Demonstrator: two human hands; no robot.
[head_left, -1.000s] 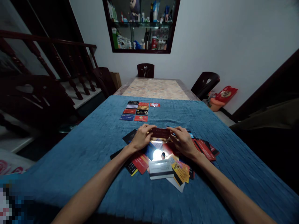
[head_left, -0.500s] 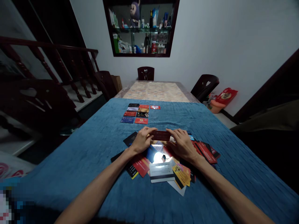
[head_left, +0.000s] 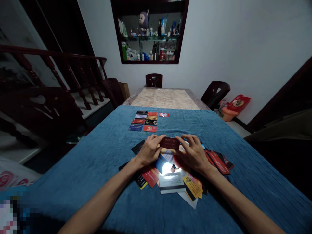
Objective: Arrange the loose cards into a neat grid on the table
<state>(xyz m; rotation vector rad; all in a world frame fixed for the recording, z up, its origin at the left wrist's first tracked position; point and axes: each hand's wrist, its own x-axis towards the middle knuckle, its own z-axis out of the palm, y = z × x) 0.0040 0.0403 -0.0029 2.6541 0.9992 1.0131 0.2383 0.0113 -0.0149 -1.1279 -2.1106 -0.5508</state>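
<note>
Between my two hands a dark red plastic card [head_left: 170, 143] is held up by its short ends. My left hand [head_left: 149, 150] pinches its left end between thumb and fingers. On the right end, my right hand [head_left: 195, 153] grips it the same way. Under and around both hands spreads a loose pile of cards. In it lie a silver card with a dark stripe [head_left: 172, 183], a yellow card [head_left: 193, 186], a red card [head_left: 150, 176] and, to the right, more red cards [head_left: 219, 162]. Bright glare hides part of the pile's middle.
Beyond my hands, several cards lie in two columns, among them a blue card [head_left: 136, 127] and an orange-red card [head_left: 149, 128]. A red-and-white card [head_left: 164, 115] sits to their right. A blue cloth [head_left: 97, 156] covers the near table. Chairs [head_left: 215, 94] stand around it.
The view has tilted up and turned slightly left, so everything sits lower and further right. The dark red card's face shows more openly now, still held in both hands.
</note>
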